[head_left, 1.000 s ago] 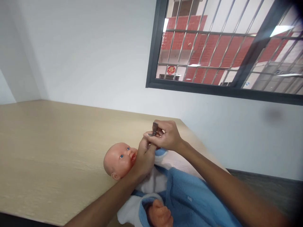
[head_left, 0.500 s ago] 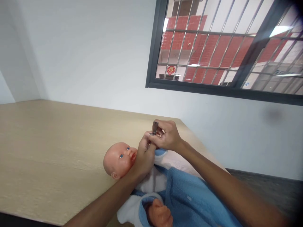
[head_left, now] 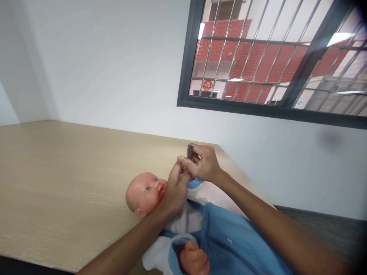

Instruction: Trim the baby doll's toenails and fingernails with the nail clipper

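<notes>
A baby doll [head_left: 145, 193] in a blue and white fleece robe [head_left: 226, 244] lies on its back on a light wooden table [head_left: 63, 179], head to the left. My left hand [head_left: 174, 187] is closed around the doll's raised hand, above its chest. My right hand [head_left: 202, 164] pinches a small metal nail clipper [head_left: 189, 151] at the doll's fingers. The doll's other hand [head_left: 195, 259] shows near the bottom edge.
A white wall runs behind the table. A dark-framed window [head_left: 275, 61] with metal bars is at the upper right, with red brick beyond it. The table's right edge drops to a dark floor [head_left: 323, 229].
Both hands and the clipper have shifted slightly right and up. The doll has not moved.
</notes>
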`<action>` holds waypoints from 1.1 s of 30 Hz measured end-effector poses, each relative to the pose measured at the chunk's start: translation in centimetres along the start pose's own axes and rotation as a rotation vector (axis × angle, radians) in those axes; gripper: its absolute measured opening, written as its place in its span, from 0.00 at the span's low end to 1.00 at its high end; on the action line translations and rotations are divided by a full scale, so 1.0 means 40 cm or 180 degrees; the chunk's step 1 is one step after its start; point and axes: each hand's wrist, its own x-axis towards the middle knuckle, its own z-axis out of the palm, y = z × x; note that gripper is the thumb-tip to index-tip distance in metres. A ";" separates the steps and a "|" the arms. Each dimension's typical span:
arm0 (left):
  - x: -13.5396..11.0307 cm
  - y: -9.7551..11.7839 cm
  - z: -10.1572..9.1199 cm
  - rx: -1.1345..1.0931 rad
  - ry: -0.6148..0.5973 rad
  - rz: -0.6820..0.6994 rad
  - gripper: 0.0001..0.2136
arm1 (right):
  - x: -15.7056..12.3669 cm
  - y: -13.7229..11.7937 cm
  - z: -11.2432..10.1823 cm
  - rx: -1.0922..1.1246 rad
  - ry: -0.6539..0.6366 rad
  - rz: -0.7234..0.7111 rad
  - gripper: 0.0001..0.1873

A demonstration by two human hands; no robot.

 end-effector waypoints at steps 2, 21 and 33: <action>0.000 -0.001 -0.002 -0.0009 -0.0032 0.0027 0.06 | 0.002 -0.001 0.000 0.0039 0.0002 0.0041 0.22; 0.002 0.006 0.001 -0.0065 -0.0031 0.0107 0.06 | 0.004 0.006 0.001 0.0160 -0.0005 0.0294 0.25; 0.000 0.014 0.005 -0.0097 -0.0089 0.0077 0.06 | 0.004 0.013 0.003 0.0202 -0.0066 0.0386 0.24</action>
